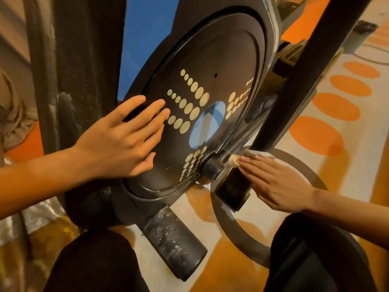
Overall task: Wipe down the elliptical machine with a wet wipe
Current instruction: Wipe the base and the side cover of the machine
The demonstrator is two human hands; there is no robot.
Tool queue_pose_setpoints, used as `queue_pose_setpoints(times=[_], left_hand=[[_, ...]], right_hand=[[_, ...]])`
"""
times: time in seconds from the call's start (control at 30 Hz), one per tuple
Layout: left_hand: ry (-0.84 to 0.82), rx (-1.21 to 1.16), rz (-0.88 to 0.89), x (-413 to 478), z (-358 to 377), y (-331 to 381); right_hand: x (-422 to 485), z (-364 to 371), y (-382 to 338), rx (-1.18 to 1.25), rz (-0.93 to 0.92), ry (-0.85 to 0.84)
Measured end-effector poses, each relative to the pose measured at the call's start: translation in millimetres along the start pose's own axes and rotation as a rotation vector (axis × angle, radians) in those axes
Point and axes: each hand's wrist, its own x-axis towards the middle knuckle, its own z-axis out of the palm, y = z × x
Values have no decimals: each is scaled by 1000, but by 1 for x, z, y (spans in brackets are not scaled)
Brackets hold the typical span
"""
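Head cam: L hand fingers spread on disc; R hand fingers together, pressing wipe on crank by disc's lower edge. Foot bar dusty, prob. undone.

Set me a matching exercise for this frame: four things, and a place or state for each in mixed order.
1 left hand
2 right hand
3 wet wipe
4 foot bar

a speckled with pale flecks
b flat on the dotted disc
c bunched against the crank hub
d straight fingers pressing the wipe

Pairs: 1-b, 2-d, 3-c, 4-a
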Motion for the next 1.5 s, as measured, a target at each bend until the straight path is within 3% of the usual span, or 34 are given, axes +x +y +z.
queue_pose_setpoints(times=[0.1,0.37,0.47,0.6,0.8,0.97,1.07,1.17,1.27,1.5], left_hand=[[-2,14,-5,-1,-1,0],[8,-3,-6,0,-2,-1],[21,-1,-12,-1,-1,0],[26,1,0,0,0,-1],[14,0,10,1,0,-1],[22,-11,9,1,0,0],[60,-29,-12,1,0,0],[73,-39,-17,0,1,0],[69,-32,-3,0,1,0],[82,-29,-28,-1,1,1]], right_hand=[[4,10,-28,88,66,24],[-18,76,-64,89,-42,-239],[-14,71,-58,36,-28,-201],[2,59,-56,42,133,-88],[-5,104,-93,60,-92,-327],[3,71,-64,33,58,-77],[2,72,-64,35,46,-101],[-6,99,-91,107,-28,-247],[-8,106,-101,31,-97,-371],[-26,64,-40,57,-94,-150]])
